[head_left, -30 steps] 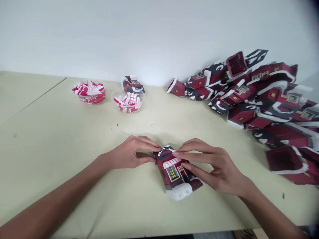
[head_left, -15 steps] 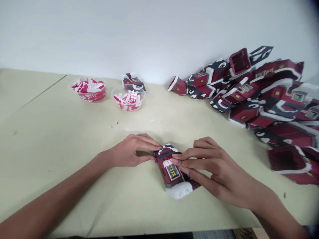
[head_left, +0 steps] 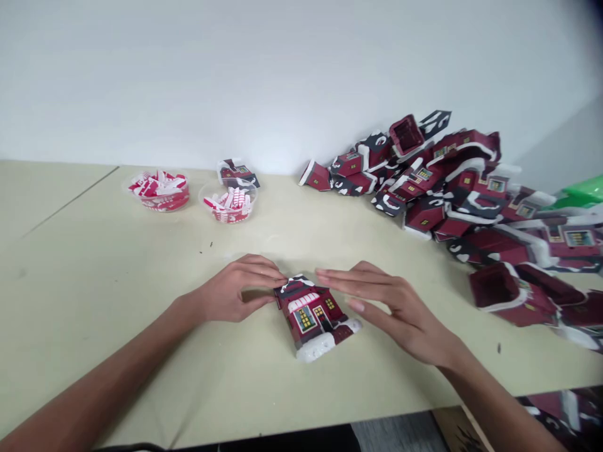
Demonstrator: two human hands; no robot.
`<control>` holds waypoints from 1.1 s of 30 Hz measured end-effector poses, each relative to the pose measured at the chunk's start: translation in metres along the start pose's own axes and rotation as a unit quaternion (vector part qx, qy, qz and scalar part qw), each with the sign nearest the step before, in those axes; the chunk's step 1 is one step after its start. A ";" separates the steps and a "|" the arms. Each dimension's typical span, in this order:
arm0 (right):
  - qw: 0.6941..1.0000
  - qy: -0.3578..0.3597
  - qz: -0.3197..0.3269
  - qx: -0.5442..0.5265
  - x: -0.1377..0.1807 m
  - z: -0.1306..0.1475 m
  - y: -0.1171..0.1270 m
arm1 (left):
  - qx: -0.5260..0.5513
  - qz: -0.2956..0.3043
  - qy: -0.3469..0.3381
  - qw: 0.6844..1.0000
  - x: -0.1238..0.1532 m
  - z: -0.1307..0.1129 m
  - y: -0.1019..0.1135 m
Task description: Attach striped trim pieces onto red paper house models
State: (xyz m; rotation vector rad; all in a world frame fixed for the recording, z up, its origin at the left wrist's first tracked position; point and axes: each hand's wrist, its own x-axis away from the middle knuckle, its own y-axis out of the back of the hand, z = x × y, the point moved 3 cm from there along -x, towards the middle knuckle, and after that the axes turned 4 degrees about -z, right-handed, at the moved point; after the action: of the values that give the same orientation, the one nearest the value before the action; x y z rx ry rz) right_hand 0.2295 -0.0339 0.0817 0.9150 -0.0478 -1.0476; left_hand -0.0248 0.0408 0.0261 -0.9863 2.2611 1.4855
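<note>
A small red paper house (head_left: 311,316) with yellow windows, a striped awning and a white snowy base lies on its side on the pale table (head_left: 117,270). My left hand (head_left: 235,294) pinches its dark roof end from the left. My right hand (head_left: 386,307) hovers just right of the house with fingers spread flat, apart from the front and holding nothing.
A large heap of similar red paper houses (head_left: 452,194) fills the back right of the table. Two clear bowls of red-and-white paper pieces (head_left: 159,190) (head_left: 228,202) stand at the back left, with another house piece (head_left: 235,171) behind them. A green object (head_left: 581,191) shows at the far right edge.
My right hand has lifted its fingers off the house front and spread open. The awning is now uncovered. The view has shifted right, showing more of the heap.
</note>
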 end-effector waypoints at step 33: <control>0.970 -0.128 -0.134 0.158 0.022 0.016 0.006 | -0.125 0.050 0.083 0.987 -0.028 -0.093 0.004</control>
State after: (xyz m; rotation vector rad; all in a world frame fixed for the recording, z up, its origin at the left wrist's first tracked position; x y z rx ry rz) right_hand 0.2391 -0.0594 0.0879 1.0876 -0.3221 -1.4347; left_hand 0.0063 -0.0292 0.0854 -1.1181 2.3066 1.8298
